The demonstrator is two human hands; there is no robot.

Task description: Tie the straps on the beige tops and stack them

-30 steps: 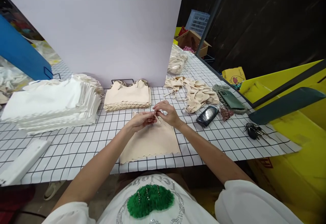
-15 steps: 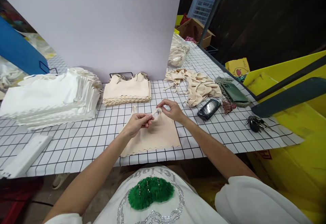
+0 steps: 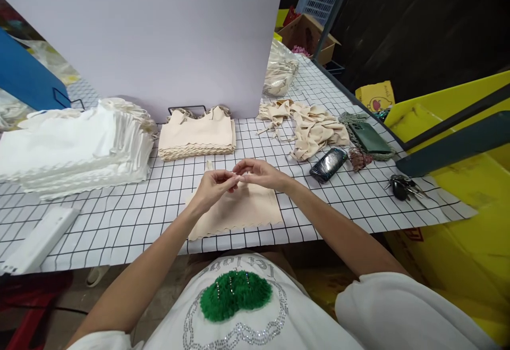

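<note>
A beige camisole top (image 3: 239,217) lies flat near the table's front edge, its wavy hem toward me. Over its upper part, my left hand (image 3: 215,188) is closed in a pinch on the top's strap, which the fingers mostly cover. Fingertip to fingertip with it, my right hand (image 3: 261,173) is also pinched at the same strap, fingers curled. The other strap (image 3: 209,165) sticks up beyond my left hand. Behind the hands sits a stack of folded beige tops (image 3: 197,135).
White folded garments (image 3: 79,143) are piled at left, with a white box-like strip (image 3: 42,238) before them. Loose beige fabric pieces (image 3: 314,129), a dark shiny phone-shaped item (image 3: 329,164), a green phone (image 3: 370,137) and keys (image 3: 402,186) lie right. A pale panel (image 3: 159,36) stands behind.
My right hand has moved left and slightly down to meet my left hand, so the fingertips now touch. The short strap length visible between them earlier is now covered.
</note>
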